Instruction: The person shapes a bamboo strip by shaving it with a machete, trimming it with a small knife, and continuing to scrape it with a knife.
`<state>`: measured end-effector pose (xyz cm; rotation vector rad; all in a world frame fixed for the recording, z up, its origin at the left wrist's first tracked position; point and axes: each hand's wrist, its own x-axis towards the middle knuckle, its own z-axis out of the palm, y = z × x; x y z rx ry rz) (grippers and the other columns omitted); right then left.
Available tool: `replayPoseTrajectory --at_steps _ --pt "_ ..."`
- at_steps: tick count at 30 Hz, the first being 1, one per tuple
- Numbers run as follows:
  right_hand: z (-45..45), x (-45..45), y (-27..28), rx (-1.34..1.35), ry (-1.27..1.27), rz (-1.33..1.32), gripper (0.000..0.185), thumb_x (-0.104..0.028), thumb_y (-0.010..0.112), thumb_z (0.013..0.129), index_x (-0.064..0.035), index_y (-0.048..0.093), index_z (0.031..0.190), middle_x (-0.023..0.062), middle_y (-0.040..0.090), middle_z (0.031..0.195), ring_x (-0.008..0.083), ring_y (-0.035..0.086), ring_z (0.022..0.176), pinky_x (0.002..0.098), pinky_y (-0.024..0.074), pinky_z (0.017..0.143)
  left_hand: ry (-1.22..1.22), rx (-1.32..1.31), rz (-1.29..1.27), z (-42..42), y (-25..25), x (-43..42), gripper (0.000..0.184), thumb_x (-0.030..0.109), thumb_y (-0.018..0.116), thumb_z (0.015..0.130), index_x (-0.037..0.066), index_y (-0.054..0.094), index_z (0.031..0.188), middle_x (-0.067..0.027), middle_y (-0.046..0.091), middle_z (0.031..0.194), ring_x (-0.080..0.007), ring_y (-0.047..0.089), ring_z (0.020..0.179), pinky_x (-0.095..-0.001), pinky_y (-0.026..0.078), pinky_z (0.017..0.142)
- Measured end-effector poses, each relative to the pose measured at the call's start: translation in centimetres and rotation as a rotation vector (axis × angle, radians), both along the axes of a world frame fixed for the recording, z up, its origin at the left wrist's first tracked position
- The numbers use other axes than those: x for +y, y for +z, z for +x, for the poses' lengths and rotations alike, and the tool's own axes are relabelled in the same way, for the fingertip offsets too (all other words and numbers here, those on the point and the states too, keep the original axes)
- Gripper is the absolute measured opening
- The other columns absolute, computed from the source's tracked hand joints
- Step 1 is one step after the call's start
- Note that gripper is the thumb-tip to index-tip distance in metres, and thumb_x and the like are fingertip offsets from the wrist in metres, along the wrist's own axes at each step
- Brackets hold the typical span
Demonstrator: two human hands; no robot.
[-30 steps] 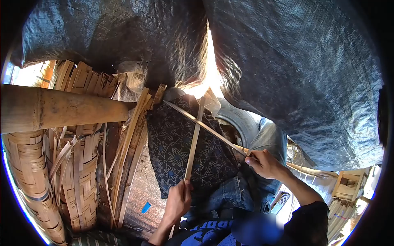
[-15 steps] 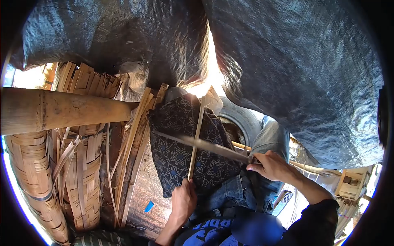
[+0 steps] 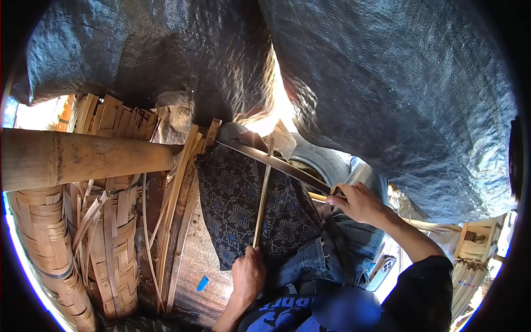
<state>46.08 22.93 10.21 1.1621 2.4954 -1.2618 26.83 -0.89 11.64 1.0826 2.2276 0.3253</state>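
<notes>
My left hand (image 3: 248, 272) is closed around the near end of a thin bamboo strip (image 3: 262, 207), which points away from me over my lap. In my right hand (image 3: 357, 202) is the handle of a long knife (image 3: 287, 170). Its blade slants up to the left and crosses the strip close to the far end; whether the edge bites into it I cannot tell. Beneath both lies a dark patterned cloth (image 3: 232, 205) draped over my legs in blue jeans (image 3: 310, 260).
A thick bamboo pole (image 3: 94, 157) juts in from the left above woven bamboo rolls (image 3: 41, 238). Split bamboo slats (image 3: 174, 221) lean beside my lap. A tire (image 3: 323, 155) stands ahead, and dark tarpaulin (image 3: 398, 94) hangs overhead. A blue scrap (image 3: 202, 284) lies on the floor.
The knife has moved away from me along the strip, from about its middle to near its far end. My right hand rose with it; my left hand stays nearly in place.
</notes>
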Motion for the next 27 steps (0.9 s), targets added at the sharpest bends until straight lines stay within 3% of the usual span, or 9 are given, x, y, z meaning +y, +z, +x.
replayPoseTrajectory --at_steps 3,7,11,15,19,21,23,26,27 --pt "-0.1 -1.1 1.1 0.047 0.01 -0.241 0.046 -0.043 0.055 0.091 0.0025 0.061 0.088 0.0177 0.06 0.059 0.0331 0.063 0.054 0.0421 0.0468 0.052 -0.016 0.019 0.003 -0.3 0.2 0.4 0.023 0.016 0.044 0.096 0.001 0.043 0.078 -0.0247 0.054 0.053 -0.044 0.055 0.05 -0.0522 0.042 0.045" --pt "1.0 -1.9 1.1 -0.029 0.135 -0.178 0.045 -0.043 0.055 0.091 0.0021 0.061 0.093 0.0178 0.06 0.059 0.0335 0.063 0.055 0.0421 0.0476 0.053 0.016 -0.004 0.002 0.1 -0.2 0.0 0.023 0.016 0.044 0.095 0.001 0.043 0.078 -0.025 0.053 0.054 -0.0444 0.055 0.05 -0.0522 0.041 0.045" --pt "1.1 0.5 -1.5 0.04 -0.018 0.015 0.042 -0.04 0.056 0.091 0.0021 0.061 0.094 0.0186 0.06 0.06 0.0348 0.063 0.056 0.0424 0.0467 0.054 0.022 -0.035 0.039 0.0 -0.1 -0.2 0.024 0.015 0.044 0.095 0.001 0.043 0.077 -0.0251 0.053 0.053 -0.0444 0.054 0.05 -0.0519 0.041 0.045" --pt "0.6 -0.4 -0.6 0.1 0.018 -0.149 0.044 -0.041 0.054 0.093 0.0029 0.06 0.091 0.0181 0.058 0.056 0.032 0.061 0.049 0.0427 0.0446 0.05 0.028 -0.063 0.048 -0.6 -0.3 0.3 0.025 0.015 0.044 0.095 0.001 0.044 0.075 -0.0251 0.053 0.053 -0.0444 0.054 0.049 -0.0521 0.041 0.044" --pt "0.4 0.6 -0.3 -0.131 0.115 -0.001 0.045 -0.043 0.053 0.093 0.0016 0.058 0.087 0.0129 0.053 0.05 0.0261 0.058 0.045 0.0408 0.0442 0.047 0.052 -0.07 0.072 -0.1 -0.5 -0.5 0.024 0.015 0.044 0.095 0.001 0.044 0.076 -0.025 0.052 0.053 -0.0444 0.053 0.048 -0.0521 0.041 0.044" --pt "0.0 2.7 -1.4 -0.165 -0.069 0.012 0.048 -0.045 0.05 0.094 0.0012 0.059 0.086 0.0113 0.052 0.049 0.0252 0.056 0.044 0.0409 0.0453 0.047 0.06 -0.108 0.047 -0.1 -0.2 -0.4 0.023 0.015 0.045 0.095 0.001 0.045 0.077 -0.0248 0.052 0.053 -0.0443 0.053 0.048 -0.0521 0.04 0.043" --pt "1.2 3.5 -4.2 -0.04 -0.027 0.326 0.048 -0.044 0.049 0.094 0.0028 0.059 0.088 0.0175 0.057 0.058 0.0297 0.061 0.055 0.0422 0.0472 0.053 0.055 -0.074 0.049 0.4 -0.3 -0.7 0.024 0.015 0.045 0.095 0.001 0.045 0.076 -0.0247 0.052 0.053 -0.0442 0.053 0.048 -0.0521 0.04 0.044" --pt "1.1 2.0 -1.8 -0.24 -0.062 -0.085 0.047 -0.043 0.05 0.094 0.0036 0.059 0.09 0.024 0.06 0.071 0.0361 0.063 0.07 0.044 0.048 0.062 0.082 -0.132 0.06 -0.5 -0.5 -0.6 0.028 0.016 0.044 0.096 0.0 0.046 0.074 -0.024 0.052 0.052 -0.0433 0.051 0.046 -0.0497 0.039 0.044" --pt "2.5 0.9 -3.2 -0.17 -0.049 0.069 0.043 -0.038 0.052 0.094 0.0043 0.058 0.092 0.0257 0.061 0.079 0.0386 0.061 0.075 0.0438 0.0473 0.066 0.109 -0.226 0.075 -0.9 -0.6 -0.7 0.03 0.017 0.044 0.096 -0.001 0.047 0.073 -0.0235 0.051 0.052 -0.0424 0.049 0.043 -0.0473 0.038 0.043"
